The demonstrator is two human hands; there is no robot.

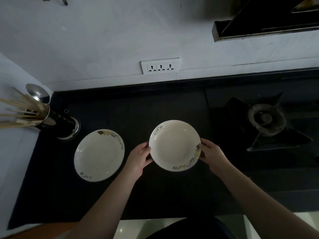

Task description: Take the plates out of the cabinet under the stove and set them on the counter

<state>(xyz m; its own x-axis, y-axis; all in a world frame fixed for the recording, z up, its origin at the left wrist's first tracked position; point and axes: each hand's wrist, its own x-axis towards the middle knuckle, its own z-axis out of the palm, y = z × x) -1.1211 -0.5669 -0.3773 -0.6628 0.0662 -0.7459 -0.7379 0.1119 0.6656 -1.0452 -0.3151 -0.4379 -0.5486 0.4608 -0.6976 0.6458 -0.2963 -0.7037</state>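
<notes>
A white plate with "Life" lettering and a yellow-brown rim pattern is held over the black counter by both hands. My left hand grips its left rim and my right hand grips its right rim, thumbs on top. Whether the plate touches the counter cannot be told. A second matching plate lies flat on the counter to the left, apart from my hands. The cabinet under the stove is out of view.
A metal utensil holder with chopsticks and a ladle stands at the counter's back left. A gas burner sits on the right. A socket strip is on the wall, and a range hood hangs at upper right.
</notes>
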